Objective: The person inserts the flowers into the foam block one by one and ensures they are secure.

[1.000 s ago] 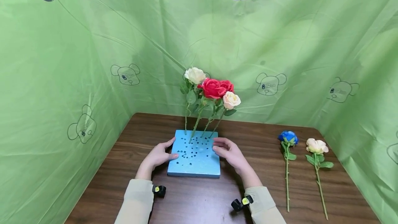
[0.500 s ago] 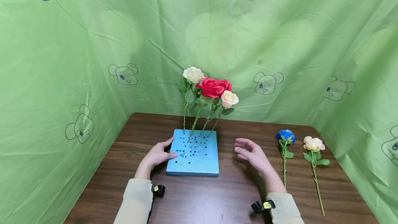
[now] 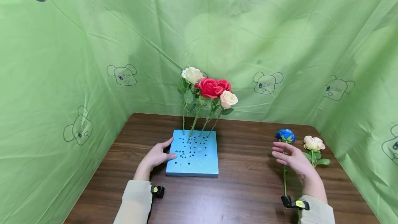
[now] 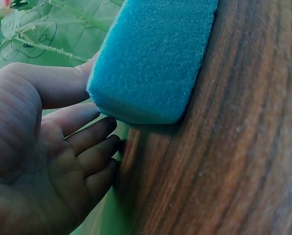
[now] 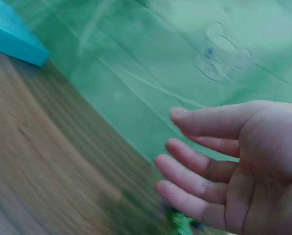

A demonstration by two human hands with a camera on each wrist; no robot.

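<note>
My left hand (image 3: 157, 156) is at the left side of a light-blue foam block (image 3: 199, 166) dotted with holes. Its thumb (image 4: 62, 85) lies over the top edge, and its straight fingers reach along the side. Standing in the block's back part are a white rose (image 3: 192, 75), red roses (image 3: 210, 88) and a pale pink rose (image 3: 228, 99). Off to the right, my right hand (image 3: 293, 160) is over the stem of a blue rose (image 3: 285, 135), its fingers loosely bent and holding nothing. Part of that stem is hidden behind the hand.
Another pale pink rose (image 3: 314, 143) lies on the brown wooden table (image 3: 245, 186), right of the blue one, its lower stem hidden by my right hand. A green cloth (image 3: 149, 44) hangs behind the table and along both sides.
My right hand has left the foam block's right edge and moved right to the blue rose. The left hand keeps its place on the block.
</note>
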